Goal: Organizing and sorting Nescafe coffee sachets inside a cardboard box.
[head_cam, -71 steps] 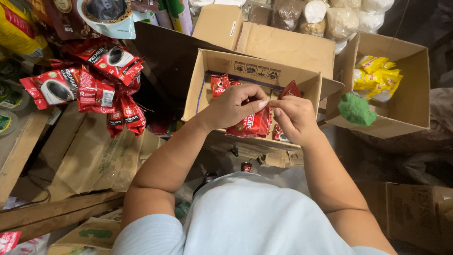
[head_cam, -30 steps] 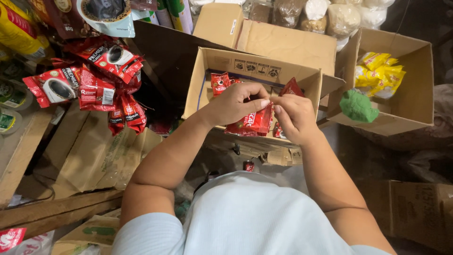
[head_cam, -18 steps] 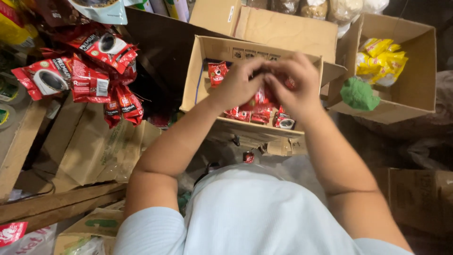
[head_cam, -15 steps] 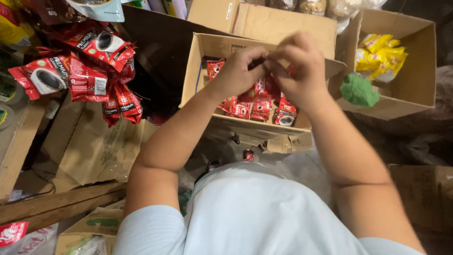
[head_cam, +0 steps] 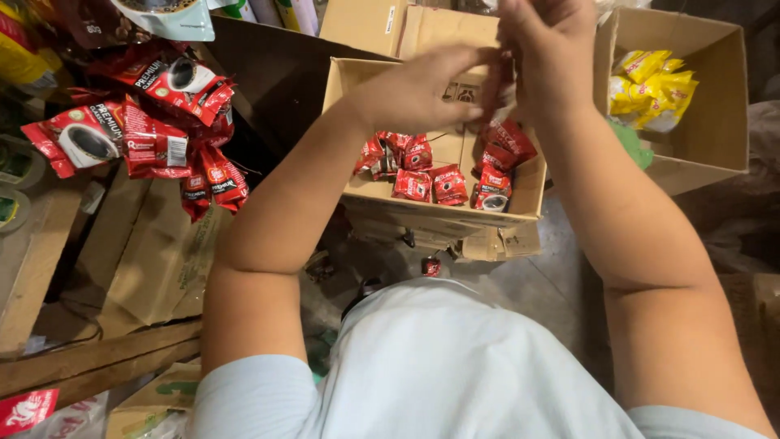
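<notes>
Way over at 9 o'clock there's a bunch of red coffee sachets (head_cam: 142,134) hanging in strips, some with a coffee cup printed on them, draped above flattened cardboard (head_cam: 146,260) and a wooden plank (head_cam: 89,370) on the floor.

Moving in toward the middle, the left hand (head_cam: 422,85) is raised up around 12 o'clock above an open cardboard box (head_cam: 443,213). Its fingers are curled together and pinched toward the other hand, but what they grip is blurry, so I can't really tell what it is. Below it, inside the box, red coffee sachets (head_cam: 443,167) lie loose on the bottom, and a strip of them (head_cam: 508,146) hangs down from where the 2 hands meet.

The right hand (head_cam: 548,45) is just beside the left, touching or nearly so, fingers closed in around the top of that strip, partly cut off by the top edge of the view.

1 stray red sachet (head_cam: 431,267) sits on the floor just below the box, near the person's pale shirt (head_cam: 455,366).

Over at 2 o'clock a second cardboard box (head_cam: 715,122) holds yellow packets (head_cam: 654,85), with something green (head_cam: 630,146) next to its near wall.
</notes>
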